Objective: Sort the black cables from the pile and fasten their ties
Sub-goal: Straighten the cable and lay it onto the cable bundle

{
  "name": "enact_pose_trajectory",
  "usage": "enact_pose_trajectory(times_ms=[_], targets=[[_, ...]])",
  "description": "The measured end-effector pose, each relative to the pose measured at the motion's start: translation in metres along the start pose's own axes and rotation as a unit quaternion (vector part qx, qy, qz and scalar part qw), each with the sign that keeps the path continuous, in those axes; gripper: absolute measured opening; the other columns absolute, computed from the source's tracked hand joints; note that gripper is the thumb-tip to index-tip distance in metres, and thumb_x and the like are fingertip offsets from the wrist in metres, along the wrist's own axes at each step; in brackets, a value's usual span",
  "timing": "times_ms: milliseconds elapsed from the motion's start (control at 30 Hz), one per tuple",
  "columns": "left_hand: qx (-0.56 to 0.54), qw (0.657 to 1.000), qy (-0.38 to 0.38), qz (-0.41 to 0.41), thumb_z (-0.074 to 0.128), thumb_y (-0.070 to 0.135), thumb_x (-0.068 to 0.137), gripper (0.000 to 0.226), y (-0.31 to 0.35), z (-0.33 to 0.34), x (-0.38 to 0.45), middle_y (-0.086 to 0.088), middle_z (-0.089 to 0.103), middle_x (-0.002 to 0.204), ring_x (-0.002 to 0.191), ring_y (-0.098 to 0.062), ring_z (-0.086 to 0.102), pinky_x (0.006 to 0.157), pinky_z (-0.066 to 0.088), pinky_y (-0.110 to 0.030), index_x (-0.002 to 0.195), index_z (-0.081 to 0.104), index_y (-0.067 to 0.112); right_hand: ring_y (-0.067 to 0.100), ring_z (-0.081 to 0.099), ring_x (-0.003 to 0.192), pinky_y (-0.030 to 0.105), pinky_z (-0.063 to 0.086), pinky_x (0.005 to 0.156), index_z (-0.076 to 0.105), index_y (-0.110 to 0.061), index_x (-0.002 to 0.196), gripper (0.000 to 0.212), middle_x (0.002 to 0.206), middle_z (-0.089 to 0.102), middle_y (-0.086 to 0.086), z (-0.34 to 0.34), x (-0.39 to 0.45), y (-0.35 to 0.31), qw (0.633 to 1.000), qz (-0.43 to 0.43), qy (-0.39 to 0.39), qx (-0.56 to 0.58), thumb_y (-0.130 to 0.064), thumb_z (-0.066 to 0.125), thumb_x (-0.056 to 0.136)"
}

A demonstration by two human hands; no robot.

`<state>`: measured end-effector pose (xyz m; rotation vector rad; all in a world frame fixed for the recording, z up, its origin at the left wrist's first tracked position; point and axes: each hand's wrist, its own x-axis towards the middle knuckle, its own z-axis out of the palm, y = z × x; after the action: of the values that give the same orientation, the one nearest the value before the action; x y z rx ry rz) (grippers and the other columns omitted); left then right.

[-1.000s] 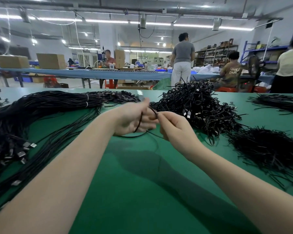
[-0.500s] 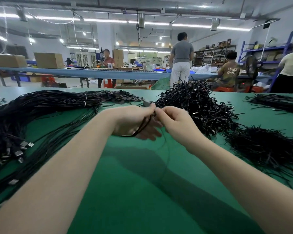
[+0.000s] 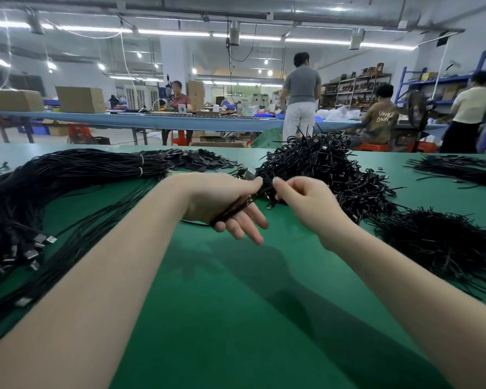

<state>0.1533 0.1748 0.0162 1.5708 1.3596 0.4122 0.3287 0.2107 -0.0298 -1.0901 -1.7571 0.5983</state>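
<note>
The left hand (image 3: pixel 222 203) has a coiled cable (image 3: pixel 233 209) across its palm, thumb and forefinger pinched on the coil's upper end, the other fingers (image 3: pixel 247 226) spread loose beneath it; the right hand (image 3: pixel 303 200) is nearly closed, its thumb and forefinger tips pinched at the same spot, probably on the tie, though the tie itself is too small to make out. The hands hang just above the green bench (image 3: pixel 236 304), right in front of the tangled pile (image 3: pixel 320 169) at centre.

The cable looks light, thin and limp; it will sag and spring out of its loops if the grip eases, so the coil is best held across all its strands at one point, with the tie wound close beside that pinch; the jacket seems smooth, so a firm pinch matters more than force; the metal plug ends are the only stiff parts and make poor handles.

No box or tray stands on this bench; the goods lie in heaps; long bundled cables (image 3: pixel 68 178) stretch along the left, with plugs (image 3: pixel 34 248) fanned at their near ends; a heap of loose ties (image 3: pixel 438 242) lies to the right, and another dark bundle (image 3: pixel 460 172) sits at the far right.
</note>
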Motion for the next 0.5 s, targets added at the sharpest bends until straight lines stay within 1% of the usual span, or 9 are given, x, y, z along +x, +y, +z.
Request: enact_pose_trajectory(times_ms=[33, 100, 133, 167, 233, 300, 333, 400, 500], targets=[[-0.002, 0.999, 0.046, -0.01, 0.013, 0.063, 0.097, 0.075, -0.001, 0.005, 0.007, -0.009, 0.075, 0.088, 0.06, -0.012, 0.066, 0.046, 0.038, -0.021, 0.104, 0.064, 0.007, 0.004, 0.034, 0.042, 0.023, 0.028, 0.045, 0.065, -0.019, 0.071, 0.033, 0.05, 0.046, -0.011, 0.002, 0.0, -0.009, 0.999, -0.036, -0.006, 0.004, -0.037, 0.052, 0.096], [-0.128, 0.98, 0.145, 0.044, 0.017, 0.06, 0.099, 0.068, -0.002, 0.009, 0.018, -0.009, 0.074, 0.092, 0.07, -0.016, 0.068, 0.059, 0.049, -0.024, 0.1, 0.061, 0.009, -0.001, 0.041, 0.041, 0.016, 0.03, 0.043, 0.066, -0.021, 0.079, 0.029, 0.047, 0.051, -0.018, 0.012, -0.007, -0.024, 0.994, -0.088, -0.064, 0.027, -0.024, 0.045, 0.1], [-0.202, 0.96, 0.172, 0.087, 0.021, 0.057, 0.1, 0.065, -0.002, 0.008, 0.021, -0.008, 0.073, 0.094, 0.071, -0.015, 0.066, 0.06, 0.052, -0.022, 0.098, 0.064, 0.009, -0.001, 0.042, 0.041, 0.015, 0.032, 0.043, 0.065, -0.023, 0.08, 0.03, 0.046, 0.051, -0.019, 0.018, -0.013, -0.027, 0.989, -0.095, -0.103, 0.045, -0.02, 0.043, 0.1], [-0.269, 0.938, 0.18, 0.126, 0.022, 0.055, 0.101, 0.063, -0.002, 0.006, 0.022, -0.006, 0.074, 0.095, 0.07, -0.013, 0.066, 0.055, 0.052, -0.019, 0.097, 0.066, 0.01, 0.001, 0.043, 0.041, 0.017, 0.035, 0.044, 0.064, -0.025, 0.079, 0.031, 0.047, 0.051, -0.016, 0.024, -0.017, -0.026, 0.984, -0.091, -0.137, 0.063, -0.018, 0.042, 0.101], [-0.375, 0.894, 0.165, 0.183, 0.023, 0.053, 0.101, 0.062, 0.001, 0.001, 0.021, -0.003, 0.075, 0.083, 0.068, -0.012, 0.07, 0.052, 0.052, -0.017, 0.092, 0.069, 0.012, 0.008, 0.049, 0.046, 0.024, 0.043, 0.05, 0.064, -0.023, 0.08, 0.031, 0.053, 0.052, -0.011, 0.032, -0.024, -0.018, 0.977, -0.054, -0.184, 0.097, -0.02, 0.042, 0.102], [-0.419, 0.871, 0.151, 0.208, 0.03, 0.049, 0.102, 0.054, 0.002, 0.001, 0.018, 0.005, 0.065, 0.061, 0.057, -0.012, 0.066, 0.056, 0.051, -0.021, 0.084, 0.066, 0.014, 0.01, 0.057, 0.056, 0.026, 0.046, 0.061, 0.066, -0.02, 0.083, 0.03, 0.06, 0.058, -0.008, 0.031, -0.024, -0.006, 0.973, -0.006, -0.2, 0.114, -0.025, 0.043, 0.102], [-0.421, 0.871, 0.143, 0.209, 0.033, 0.047, 0.102, 0.048, 0.002, 0.003, 0.017, 0.009, 0.055, 0.053, 0.051, -0.011, 0.06, 0.057, 0.047, -0.021, 0.081, 0.062, 0.015, 0.009, 0.059, 0.062, 0.024, 0.047, 0.064, 0.067, -0.021, 0.083, 0.029, 0.063, 0.061, -0.008, 0.029, -0.023, -0.001, 0.974, 0.008, -0.198, 0.113, -0.028, 0.044, 0.101], [-0.416, 0.877, 0.116, 0.21, 0.035, 0.042, 0.103, 0.038, 0.001, 0.006, 0.018, 0.011, 0.037, 0.05, 0.045, -0.008, 0.043, 0.053, 0.037, -0.02, 0.079, 0.054, 0.018, 0.005, 0.062, 0.073, 0.02, 0.046, 0.067, 0.068, -0.025, 0.085, 0.026, 0.072, 0.068, -0.011, 0.025, -0.02, 0.009, 0.978, 0.018, -0.185, 0.1, -0.03, 0.047, 0.1], [-0.431, 0.873, 0.079, 0.215, 0.033, 0.039, 0.104, 0.037, -0.001, 0.012, 0.022, 0.012, 0.029, 0.05, 0.042, -0.006, 0.029, 0.042, 0.028, -0.018, 0.074, 0.048, 0.021, 0.005, 0.061, 0.079, 0.013, 0.045, 0.065, 0.068, -0.024, 0.098, 0.021, 0.089, 0.07, -0.009, 0.023, -0.016, 0.019, 0.985, 0.044, -0.136, 0.095, -0.026, 0.047, 0.1]])
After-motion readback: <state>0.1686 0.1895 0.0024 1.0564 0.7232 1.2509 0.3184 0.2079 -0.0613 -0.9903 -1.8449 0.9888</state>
